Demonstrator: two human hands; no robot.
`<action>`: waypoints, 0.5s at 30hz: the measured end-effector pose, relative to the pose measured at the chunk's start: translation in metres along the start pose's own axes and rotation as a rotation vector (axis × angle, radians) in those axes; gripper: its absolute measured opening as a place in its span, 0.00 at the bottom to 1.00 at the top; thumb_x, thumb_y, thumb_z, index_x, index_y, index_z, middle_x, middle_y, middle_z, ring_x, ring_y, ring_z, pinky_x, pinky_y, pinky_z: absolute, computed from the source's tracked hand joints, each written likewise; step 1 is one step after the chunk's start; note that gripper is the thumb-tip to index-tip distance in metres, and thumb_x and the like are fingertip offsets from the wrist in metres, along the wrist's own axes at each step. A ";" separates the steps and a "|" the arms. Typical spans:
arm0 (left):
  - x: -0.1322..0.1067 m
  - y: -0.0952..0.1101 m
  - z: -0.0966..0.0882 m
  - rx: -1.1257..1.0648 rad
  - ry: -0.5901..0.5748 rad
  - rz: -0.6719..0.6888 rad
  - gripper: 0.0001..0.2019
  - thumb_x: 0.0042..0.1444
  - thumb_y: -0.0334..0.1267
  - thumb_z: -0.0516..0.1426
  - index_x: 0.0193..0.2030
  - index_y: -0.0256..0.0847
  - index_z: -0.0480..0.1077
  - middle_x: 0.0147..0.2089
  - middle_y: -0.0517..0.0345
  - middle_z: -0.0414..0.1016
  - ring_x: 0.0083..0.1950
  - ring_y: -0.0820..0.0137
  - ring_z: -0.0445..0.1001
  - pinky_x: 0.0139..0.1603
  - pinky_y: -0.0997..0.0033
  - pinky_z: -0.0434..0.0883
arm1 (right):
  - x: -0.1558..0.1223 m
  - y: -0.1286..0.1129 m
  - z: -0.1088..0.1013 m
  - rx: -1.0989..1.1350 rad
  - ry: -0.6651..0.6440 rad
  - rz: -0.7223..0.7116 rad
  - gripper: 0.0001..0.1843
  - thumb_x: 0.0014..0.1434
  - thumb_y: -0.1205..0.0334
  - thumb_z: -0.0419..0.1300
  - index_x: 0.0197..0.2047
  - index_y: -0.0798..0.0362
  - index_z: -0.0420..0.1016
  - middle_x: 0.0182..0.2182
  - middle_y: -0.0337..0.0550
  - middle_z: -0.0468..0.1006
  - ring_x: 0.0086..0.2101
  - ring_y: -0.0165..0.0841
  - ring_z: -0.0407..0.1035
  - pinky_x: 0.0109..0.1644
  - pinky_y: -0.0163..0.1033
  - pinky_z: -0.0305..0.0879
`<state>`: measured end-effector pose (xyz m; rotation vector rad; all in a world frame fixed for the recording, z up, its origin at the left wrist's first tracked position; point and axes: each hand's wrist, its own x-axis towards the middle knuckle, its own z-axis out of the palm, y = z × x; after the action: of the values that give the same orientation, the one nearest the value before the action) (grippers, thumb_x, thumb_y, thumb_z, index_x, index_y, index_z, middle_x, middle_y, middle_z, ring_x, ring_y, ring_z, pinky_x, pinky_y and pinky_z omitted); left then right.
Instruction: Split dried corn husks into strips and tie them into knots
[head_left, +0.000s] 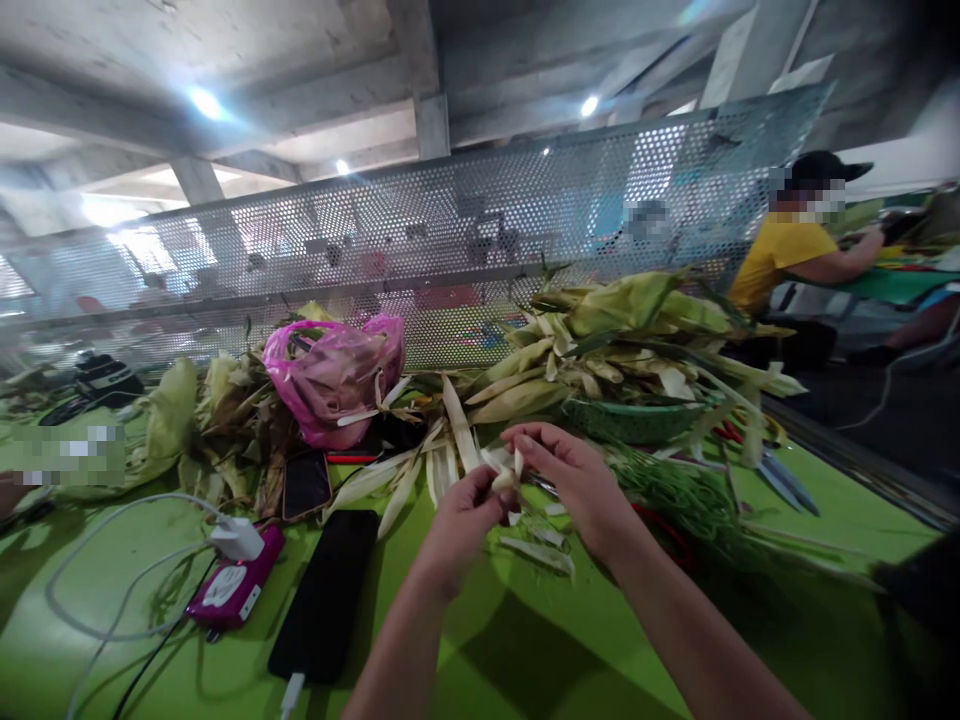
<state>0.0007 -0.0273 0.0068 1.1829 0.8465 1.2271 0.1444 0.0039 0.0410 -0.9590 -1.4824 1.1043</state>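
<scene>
Both hands meet above the green tabletop (525,640). Left hand (461,520) and right hand (581,480) each pinch a pale folded husk strip (510,472) between fingertips, just in front of a spread of loose husk strips (420,470). Black phone (326,590) lies flat to the left. Pink bag (337,375) and green basket (634,418) sit behind.

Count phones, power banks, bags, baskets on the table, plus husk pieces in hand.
Phones in clear view: 2 (black phone, bronze-edged phone)
Power bank: 1
Pink bag: 1
Green basket: 1
Husk piece, pinched by left hand and right hand: 1
Total: 6
</scene>
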 end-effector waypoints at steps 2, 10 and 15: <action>0.000 0.001 0.000 -0.076 0.031 -0.002 0.14 0.49 0.44 0.64 0.39 0.38 0.72 0.31 0.59 0.70 0.32 0.73 0.66 0.36 0.74 0.63 | 0.000 -0.001 -0.002 0.023 -0.028 0.021 0.15 0.55 0.50 0.61 0.39 0.53 0.74 0.31 0.40 0.73 0.31 0.32 0.66 0.36 0.37 0.62; -0.004 0.002 -0.001 -0.153 0.041 -0.049 0.16 0.55 0.50 0.58 0.35 0.36 0.73 0.29 0.57 0.69 0.30 0.74 0.63 0.34 0.73 0.61 | 0.002 0.004 0.001 0.016 -0.050 0.009 0.13 0.51 0.53 0.65 0.28 0.53 0.69 0.24 0.35 0.69 0.26 0.29 0.62 0.32 0.35 0.60; -0.003 -0.003 0.000 -0.115 0.071 -0.063 0.16 0.55 0.51 0.58 0.35 0.38 0.72 0.31 0.60 0.66 0.30 0.76 0.59 0.32 0.75 0.58 | 0.002 0.009 0.006 -0.001 0.040 -0.036 0.13 0.53 0.53 0.63 0.28 0.52 0.67 0.23 0.33 0.66 0.25 0.29 0.60 0.31 0.35 0.58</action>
<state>0.0008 -0.0305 0.0040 1.0184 0.8483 1.2558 0.1382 0.0069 0.0321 -0.9463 -1.4618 1.0529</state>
